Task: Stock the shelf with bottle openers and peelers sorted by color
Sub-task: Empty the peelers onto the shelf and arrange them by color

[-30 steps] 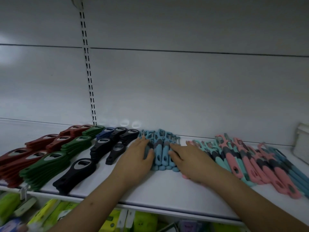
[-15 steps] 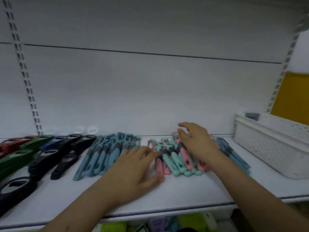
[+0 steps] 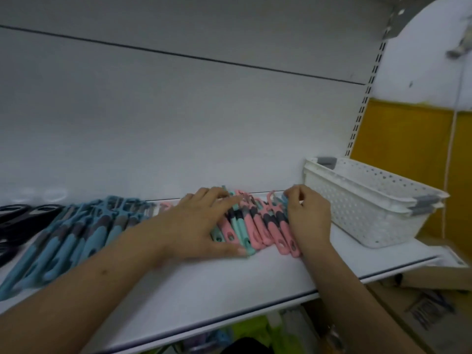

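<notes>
Pink and teal peelers bunched mid-frame on white shelf. Left hand flat, fingers spread, on bunch's left side; right hand curled vs. its right edge. Blue peelers lower left, white basket at right.

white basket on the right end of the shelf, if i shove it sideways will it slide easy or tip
The white basket would probably slide easily: its perforated plastic walls look light, and no contents show from this angle. Tipping seems unlikely, since it sits low and wide on the flat shelf. It looks like two nested baskets, so the upper one might shift separately.
</notes>
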